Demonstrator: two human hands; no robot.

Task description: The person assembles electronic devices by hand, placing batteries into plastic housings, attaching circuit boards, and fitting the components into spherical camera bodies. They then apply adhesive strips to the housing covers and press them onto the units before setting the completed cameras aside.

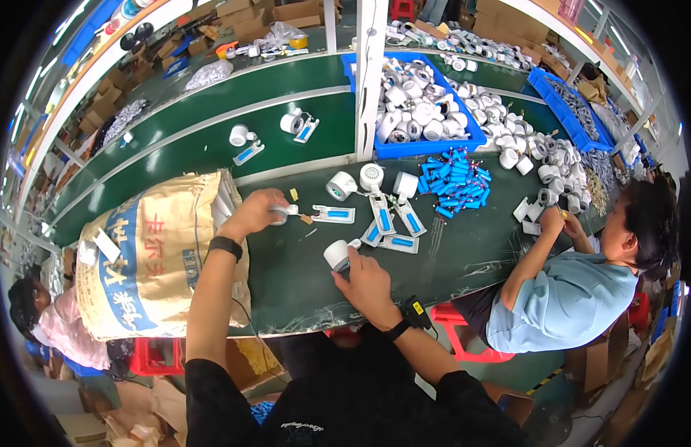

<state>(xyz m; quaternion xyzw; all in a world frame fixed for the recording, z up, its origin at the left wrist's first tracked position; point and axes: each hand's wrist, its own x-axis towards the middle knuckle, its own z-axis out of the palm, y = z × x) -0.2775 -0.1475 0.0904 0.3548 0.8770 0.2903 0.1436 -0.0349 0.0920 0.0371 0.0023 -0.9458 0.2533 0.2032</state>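
Note:
My left hand (255,211) reaches forward over the green table (286,276) and closes on a small white round part (280,214) beside the tan woven sack (148,257). My right hand (365,283) rests nearer to me, its fingers on a white cylindrical part (336,254) with a blue piece at its base. Just beyond lie several white flat holders with blue cells (394,223) and three upright white round housings (371,179).
A heap of loose blue cells (453,182) lies right of the holders. A blue bin (429,146) of white housings stands behind a white post (369,78). A co-worker in a light blue shirt (565,302) works at the right; another person (33,316) sits at the left.

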